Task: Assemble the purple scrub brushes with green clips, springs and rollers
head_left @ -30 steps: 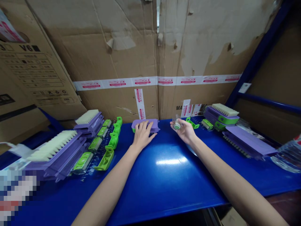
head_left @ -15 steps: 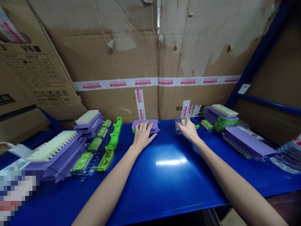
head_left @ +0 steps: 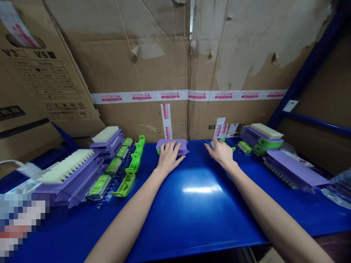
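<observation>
My left hand (head_left: 169, 157) lies over a purple plastic brush body (head_left: 162, 145) with a green end, at the back of the blue surface near the cardboard. Its fingers are stretched across the top and the thumb is held apart. To the right, my right hand (head_left: 222, 153) is closed, fingers bent, around a small clear plastic part (head_left: 207, 142), mostly hidden behind the fingers. Green plastic pieces (head_left: 233, 148) show just behind this hand. A green-and-clear small box (head_left: 244, 147) lies further right.
At left stand purple brushes with pale bristles (head_left: 67, 166), a row of green-and-clear boxes (head_left: 99, 185), springs and green end caps (head_left: 125, 183). Stacked purple brushes (head_left: 263, 137), an upside-down one (head_left: 297, 170) and a clear bottle (head_left: 340, 190) are at right. Cardboard (head_left: 142, 120) walls the back.
My right hand has shifted slightly right and turned, covering more of the clear part. My left hand stays on the purple brush body. The whole view has shifted a little.
</observation>
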### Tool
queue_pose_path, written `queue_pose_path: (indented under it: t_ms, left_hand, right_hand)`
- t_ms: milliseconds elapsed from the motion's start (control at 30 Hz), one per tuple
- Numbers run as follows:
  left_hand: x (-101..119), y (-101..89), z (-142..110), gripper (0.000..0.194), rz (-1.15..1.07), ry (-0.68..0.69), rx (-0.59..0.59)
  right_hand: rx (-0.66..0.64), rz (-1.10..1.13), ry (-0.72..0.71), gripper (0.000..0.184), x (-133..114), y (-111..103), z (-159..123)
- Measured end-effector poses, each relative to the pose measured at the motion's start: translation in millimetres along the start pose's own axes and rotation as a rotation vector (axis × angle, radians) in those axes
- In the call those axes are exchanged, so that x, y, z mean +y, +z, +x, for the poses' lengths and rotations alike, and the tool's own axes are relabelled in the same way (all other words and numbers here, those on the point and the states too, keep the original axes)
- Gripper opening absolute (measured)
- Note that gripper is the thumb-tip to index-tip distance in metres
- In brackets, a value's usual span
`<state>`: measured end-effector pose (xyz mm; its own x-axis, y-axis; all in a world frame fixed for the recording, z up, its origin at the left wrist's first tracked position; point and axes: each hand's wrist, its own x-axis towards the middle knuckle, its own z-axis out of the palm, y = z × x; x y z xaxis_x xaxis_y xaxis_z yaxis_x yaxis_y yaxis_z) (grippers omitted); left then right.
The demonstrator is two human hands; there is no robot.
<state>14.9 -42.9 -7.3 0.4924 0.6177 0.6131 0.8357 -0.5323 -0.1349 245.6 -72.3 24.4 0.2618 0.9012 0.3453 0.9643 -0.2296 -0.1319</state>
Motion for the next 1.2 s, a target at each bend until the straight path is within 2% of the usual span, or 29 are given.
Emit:
queue_pose_path:
  t_ms: [133,367,433,533,600,733,900,1100,1200]
  left_hand:
    - [0,1.0,0,0.056,0.001,0.002,0.003]
    - [1,-0.4,0,0.055,0.007,0.001,-0.001]
    - [1,-0.7,0,0.055,0.007,0.001,-0.002]
    - [0,-0.4,0,0.055,0.005,0.0,-0.005]
    - [1,-0.5,0,0.055,0.005,-0.005,-0.009]
    - [2,-1.8,1,0.055,-0.001,-0.014,-0.016]
    - [2,-2.0,0,0.054,-0.008,-0.023,-0.022]
    - [1,-0.7,0,0.058,-0.022,-0.018,-0.019]
    - [2,-1.5,0,0.057,-0.036,-0.006,-0.017]
  right_hand:
    - [0.088,0.024,0.013,0.038,-2,-2,-1]
    - [0.138,0.122,0.038,0.034,-1,2,0]
    - [0.233,0.153,0.03,0.035,-1,4,2]
    - [0.413,0.254,-0.069,0.032,-2,6,4]
    - [0.459,0.367,-0.143,0.029,-3,7,3]
    - [0.375,0.572,-0.242,0.028,-8,4,-3]
    - [0.228,0.652,-0.235,0.032,-16,0,-15]
    - [0.169,0.819,-0.089,0.033,-26,9,-18]
    - [0.054,0.995,0.026,0.027,-30,17,-16]
